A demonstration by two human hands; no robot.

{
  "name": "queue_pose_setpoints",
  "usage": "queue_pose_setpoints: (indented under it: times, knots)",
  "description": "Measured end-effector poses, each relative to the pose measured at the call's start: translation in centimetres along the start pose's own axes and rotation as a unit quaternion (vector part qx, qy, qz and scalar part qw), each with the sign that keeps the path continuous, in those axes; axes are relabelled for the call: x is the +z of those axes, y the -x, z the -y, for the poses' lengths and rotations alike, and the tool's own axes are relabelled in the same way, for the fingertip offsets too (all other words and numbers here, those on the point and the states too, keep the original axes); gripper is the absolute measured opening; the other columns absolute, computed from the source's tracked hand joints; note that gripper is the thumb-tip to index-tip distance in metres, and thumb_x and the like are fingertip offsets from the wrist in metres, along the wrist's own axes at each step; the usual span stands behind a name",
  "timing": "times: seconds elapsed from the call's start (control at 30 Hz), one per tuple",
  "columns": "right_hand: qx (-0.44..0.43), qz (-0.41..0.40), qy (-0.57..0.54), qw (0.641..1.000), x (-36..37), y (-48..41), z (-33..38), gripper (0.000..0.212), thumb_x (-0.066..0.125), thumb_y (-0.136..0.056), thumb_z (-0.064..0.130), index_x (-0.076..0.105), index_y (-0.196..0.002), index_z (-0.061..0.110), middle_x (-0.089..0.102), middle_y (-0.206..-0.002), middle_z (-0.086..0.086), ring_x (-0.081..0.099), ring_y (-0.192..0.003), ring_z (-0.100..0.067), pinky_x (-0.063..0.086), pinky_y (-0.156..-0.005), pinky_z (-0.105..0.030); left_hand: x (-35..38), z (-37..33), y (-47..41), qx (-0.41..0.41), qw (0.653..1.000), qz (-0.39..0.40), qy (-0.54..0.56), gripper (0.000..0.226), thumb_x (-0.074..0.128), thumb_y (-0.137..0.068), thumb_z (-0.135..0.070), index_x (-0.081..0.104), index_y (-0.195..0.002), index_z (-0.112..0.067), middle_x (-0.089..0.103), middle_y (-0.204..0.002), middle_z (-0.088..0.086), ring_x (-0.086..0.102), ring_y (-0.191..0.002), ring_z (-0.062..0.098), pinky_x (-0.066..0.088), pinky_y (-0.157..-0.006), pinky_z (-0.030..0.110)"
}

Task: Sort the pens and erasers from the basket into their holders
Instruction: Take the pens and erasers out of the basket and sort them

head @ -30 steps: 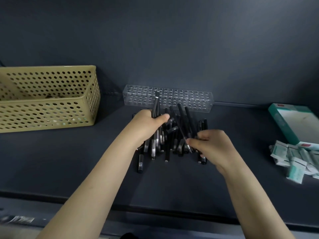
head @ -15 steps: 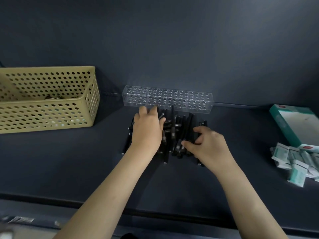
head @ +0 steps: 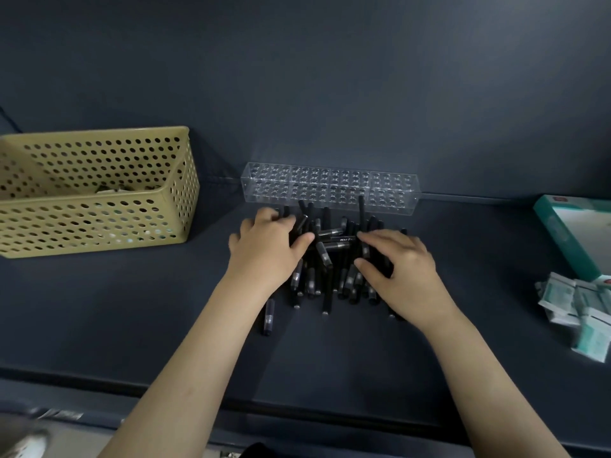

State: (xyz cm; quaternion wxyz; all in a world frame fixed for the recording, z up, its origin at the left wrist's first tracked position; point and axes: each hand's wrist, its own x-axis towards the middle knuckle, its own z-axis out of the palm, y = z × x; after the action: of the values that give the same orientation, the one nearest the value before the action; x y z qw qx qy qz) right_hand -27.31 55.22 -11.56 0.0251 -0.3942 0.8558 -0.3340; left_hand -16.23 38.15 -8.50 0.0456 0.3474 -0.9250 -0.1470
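Yellow perforated plastic makes up the basket (head: pixel 99 200) at the left of the dark table (head: pixel 132 309); through its holes and over its rim only a few small pale and dark scraps show at the bottom, too indistinct to name. Against the back wall stands a clear acrylic pen holder (head: pixel 330 186), a long block drilled with rows of round holes, and every hole I can see looks unfilled. Just in front of it lies a heap of black pens (head: pixel 325 259), crossed over one another on the table, one pen (head: pixel 269 317) lying slightly apart at the near left edge.

Both hands are down on the heap. The left hand (head: pixel 267 249) lies palm down, fingers spread flat over the pens, gripping none. The right hand (head: pixel 400 262) rests on the right side, fingers loosely curled among the pens; whether they pinch one I cannot tell.

Far right, a teal and white box (head: pixel 575 236) lies open, with wrapped erasers (head: pixel 582 309) piled on the table beside it.
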Motion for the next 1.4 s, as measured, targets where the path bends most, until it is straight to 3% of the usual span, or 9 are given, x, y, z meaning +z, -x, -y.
queue_pose_setpoints:
  times: [0.17,0.33,0.47,0.57,0.63,0.77,0.93,1.23,1.4]
  knots:
    - [-0.05,-0.025,-0.042,0.998,0.1,0.3,0.1,0.035,0.072,-0.078,0.039,0.073,-0.11,0.025,0.065,-0.105,0.011,0.05,-0.103,-0.014,0.044,-0.098,-0.046,0.5,0.6,1.4,-0.01,1.0,0.008,0.005,0.053,0.039,-0.096,-0.053,0.051,-0.136,-0.02,0.039,-0.128,0.007,0.049,-0.113,0.027,0.049,-0.087,0.039]
    - [-0.051,-0.007,-0.065,0.997,0.5,0.7,0.6,0.04,0.056,-0.078,0.063,0.072,-0.107,0.039,0.059,-0.1,0.02,0.048,-0.103,-0.011,0.04,-0.099,-0.044,0.9,-1.1,1.2,-0.007,0.998,-0.045,-0.032,0.043,0.038,-0.099,-0.049,0.061,-0.117,-0.017,0.056,-0.112,0.005,0.061,-0.094,0.027,0.037,-0.064,0.031]
    - [0.035,-0.069,-0.011,0.997,0.2,0.9,0.0,0.034,0.062,-0.086,0.045,0.065,-0.12,0.039,0.054,-0.118,0.013,0.042,-0.118,-0.021,0.029,-0.098,-0.037,1.1,-0.3,2.0,-0.007,0.995,-0.095,-0.034,0.048,0.041,-0.094,-0.056,0.063,-0.114,-0.019,0.061,-0.113,0.004,0.049,-0.111,0.028,0.042,-0.079,0.036]
    - [0.083,-0.014,-0.011,0.996,0.1,1.1,-0.6,0.044,0.064,-0.088,0.04,0.057,-0.131,0.035,0.045,-0.136,0.01,0.029,-0.133,-0.02,0.024,-0.111,-0.039,1.3,0.8,2.8,-0.078,0.992,-0.059,0.075,0.065,0.041,-0.094,-0.056,0.036,-0.146,-0.017,0.025,-0.154,0.012,0.021,-0.139,0.036,0.031,-0.108,0.046]
    - [0.068,0.008,-0.056,0.996,0.3,0.9,-0.4,0.045,0.063,-0.09,0.034,0.056,-0.134,0.028,0.044,-0.139,0.006,0.029,-0.135,-0.021,0.023,-0.114,-0.034,1.8,1.0,2.8,-0.094,0.984,0.002,0.153,0.07,0.037,-0.097,-0.051,0.017,-0.152,-0.013,0.008,-0.16,0.013,0.005,-0.147,0.03,0.014,-0.117,0.042]
    - [0.035,0.025,-0.064,0.997,0.9,0.4,0.2,0.043,0.062,-0.092,0.029,0.056,-0.134,0.024,0.049,-0.138,0.004,0.036,-0.133,-0.019,0.024,-0.114,-0.031,2.6,1.0,1.7,-0.001,0.976,0.05,0.212,0.068,0.034,-0.1,-0.045,0.005,-0.154,-0.015,0.003,-0.162,0.002,-0.003,-0.148,0.014,0.002,-0.117,0.029]
    - [0.021,0.014,-0.034,0.999,0.5,0.2,0.6,0.042,0.061,-0.092,0.033,0.056,-0.133,0.026,0.051,-0.137,0.007,0.04,-0.133,-0.018,0.03,-0.113,-0.048,2.4,1.6,0.7,0.051,0.978,0.084,0.185,0.081,0.041,-0.095,-0.055,-0.001,-0.154,-0.019,-0.008,-0.162,-0.002,-0.011,-0.147,0.012,0.0,-0.117,0.033]
    - [-0.122,0.026,-0.033,0.992,-0.1,-4.7,10.1,0.031,0.06,-0.093,0.03,0.063,-0.123,0.022,0.06,-0.124,0.007,0.051,-0.12,-0.009,0.032,-0.102,-0.017,-7.8,8.5,2.8,0.178,0.963,-0.163,0.121,0.051,0.051,-0.093,-0.04,0.045,-0.141,-0.021,0.033,-0.152,-0.007,0.024,-0.142,0.01,0.016,-0.114,0.023]
    - [-0.196,0.027,-0.028,0.98,2.9,-9.3,19.0,0.022,0.063,-0.092,0.025,0.068,-0.113,0.018,0.064,-0.115,0.004,0.056,-0.112,-0.013,0.038,-0.097,-0.021,-14.2,17.1,0.5,0.168,0.967,-0.178,0.064,0.04,0.051,-0.095,-0.034,0.055,-0.131,-0.018,0.051,-0.135,-0.003,0.045,-0.127,0.014,0.029,-0.109,0.024]
